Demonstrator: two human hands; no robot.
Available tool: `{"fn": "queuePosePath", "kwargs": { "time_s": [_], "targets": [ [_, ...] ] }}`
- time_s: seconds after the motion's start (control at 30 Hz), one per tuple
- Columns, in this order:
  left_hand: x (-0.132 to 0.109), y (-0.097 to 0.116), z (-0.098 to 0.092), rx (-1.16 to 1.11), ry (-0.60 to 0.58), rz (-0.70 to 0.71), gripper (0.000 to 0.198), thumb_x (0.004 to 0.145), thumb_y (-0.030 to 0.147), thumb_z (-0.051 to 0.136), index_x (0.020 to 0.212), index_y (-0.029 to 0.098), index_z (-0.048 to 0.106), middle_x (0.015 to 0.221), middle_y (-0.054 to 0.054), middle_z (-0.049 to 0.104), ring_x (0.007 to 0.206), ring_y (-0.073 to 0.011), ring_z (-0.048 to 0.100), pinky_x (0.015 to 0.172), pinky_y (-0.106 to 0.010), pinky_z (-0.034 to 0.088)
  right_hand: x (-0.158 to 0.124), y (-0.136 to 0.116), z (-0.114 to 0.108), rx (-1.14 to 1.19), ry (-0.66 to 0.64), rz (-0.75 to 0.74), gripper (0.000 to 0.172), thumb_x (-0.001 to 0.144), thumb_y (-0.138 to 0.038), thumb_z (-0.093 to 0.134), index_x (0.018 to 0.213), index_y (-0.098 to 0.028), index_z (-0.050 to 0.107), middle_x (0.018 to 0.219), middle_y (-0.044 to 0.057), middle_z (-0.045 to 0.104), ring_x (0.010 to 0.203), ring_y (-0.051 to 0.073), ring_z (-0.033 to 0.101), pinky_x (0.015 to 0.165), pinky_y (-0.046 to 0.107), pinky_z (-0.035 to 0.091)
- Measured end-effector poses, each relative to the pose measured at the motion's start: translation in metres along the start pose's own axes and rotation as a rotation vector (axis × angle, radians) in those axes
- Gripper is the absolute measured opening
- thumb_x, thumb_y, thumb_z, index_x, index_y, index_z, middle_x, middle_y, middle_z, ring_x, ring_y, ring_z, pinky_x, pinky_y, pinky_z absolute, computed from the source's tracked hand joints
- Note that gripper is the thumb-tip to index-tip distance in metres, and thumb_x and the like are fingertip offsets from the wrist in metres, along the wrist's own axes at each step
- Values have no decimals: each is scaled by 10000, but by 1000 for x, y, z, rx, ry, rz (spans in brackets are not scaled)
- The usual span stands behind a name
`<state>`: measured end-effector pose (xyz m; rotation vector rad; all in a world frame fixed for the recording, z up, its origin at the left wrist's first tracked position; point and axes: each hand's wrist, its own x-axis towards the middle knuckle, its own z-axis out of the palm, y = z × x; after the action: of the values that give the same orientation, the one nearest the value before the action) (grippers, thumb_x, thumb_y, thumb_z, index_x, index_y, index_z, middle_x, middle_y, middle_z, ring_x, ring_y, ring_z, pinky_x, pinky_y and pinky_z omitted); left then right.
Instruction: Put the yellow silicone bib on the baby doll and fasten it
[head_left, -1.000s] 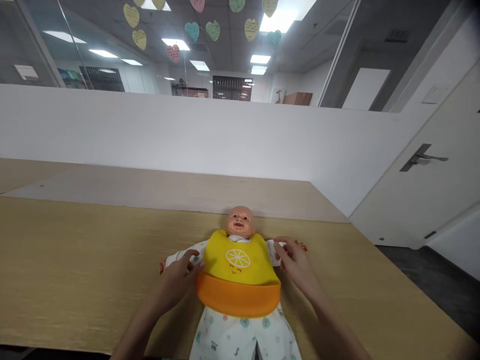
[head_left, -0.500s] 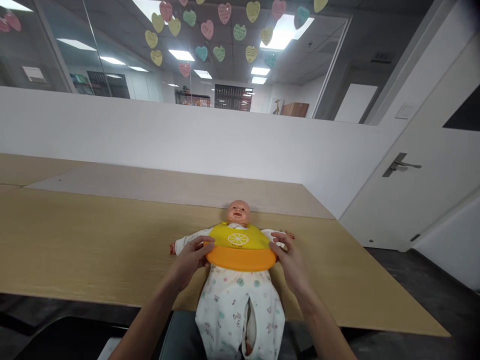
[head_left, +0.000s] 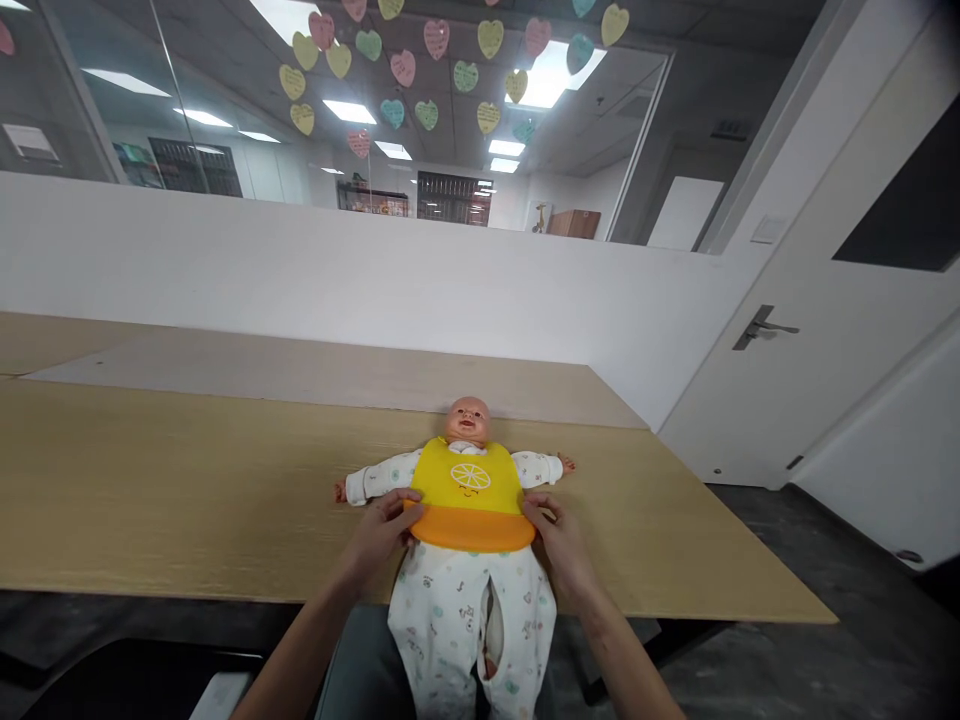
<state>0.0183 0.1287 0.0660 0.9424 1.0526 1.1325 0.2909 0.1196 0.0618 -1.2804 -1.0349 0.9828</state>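
Note:
A baby doll point(head_left: 466, 422) in white patterned clothes lies face up, its head away from me and its legs hanging over the table's near edge. Across its chest is a yellow bib point(head_left: 435, 478) with a citrus slice print and an orange pocket point(head_left: 472, 530) along the bottom. My left hand point(head_left: 388, 525) pinches the bib's left edge beside the pocket. On the opposite edge, my right hand point(head_left: 553, 530) grips the bib with thumb and fingers. Both of the doll's arms stretch out sideways. The bib's neck fastening is mostly hidden.
The doll rests on a light wooden table point(head_left: 187, 480). Behind it stands a white wall point(head_left: 337, 275) under a window with heart-shaped notes point(head_left: 403, 68). A door point(head_left: 810, 360) is at the right. A black chair point(head_left: 142, 680) stands at the lower left.
The bib's lower part has come down toward me with both hands, so it lies flatter and its smile print shows. My view has shifted slightly to the right.

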Motion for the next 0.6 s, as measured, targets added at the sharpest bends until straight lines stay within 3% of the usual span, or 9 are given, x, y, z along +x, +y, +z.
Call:
{"fn": "queuePosePath", "kwargs": {
  "time_s": [0.23,0.4,0.6],
  "targets": [
    [0,-23,2,-49,60,21,544,610,489,806,1004,199,569,762,29,609,547,-79,531,495,-191,399,0,15,6,-70,-43,-22,356,725,-508,692,795,-162,644,848,66,639,849,231,570,745,313,436],
    [-4,-19,6,77,105,73,543,630,442,789,1040,193,533,704,25,610,556,-124,569,510,-228,426,1,28,9,-129,-15,-90,353,754,-503,649,824,-159,620,850,78,636,826,235,562,748,334,428],
    [-5,-11,13,273,144,119,486,655,349,733,1050,187,501,697,43,557,474,-120,513,453,-241,389,4,39,13,-158,28,-151,298,762,-433,631,882,-162,591,877,90,637,836,246,577,765,352,439]
  ]
}}
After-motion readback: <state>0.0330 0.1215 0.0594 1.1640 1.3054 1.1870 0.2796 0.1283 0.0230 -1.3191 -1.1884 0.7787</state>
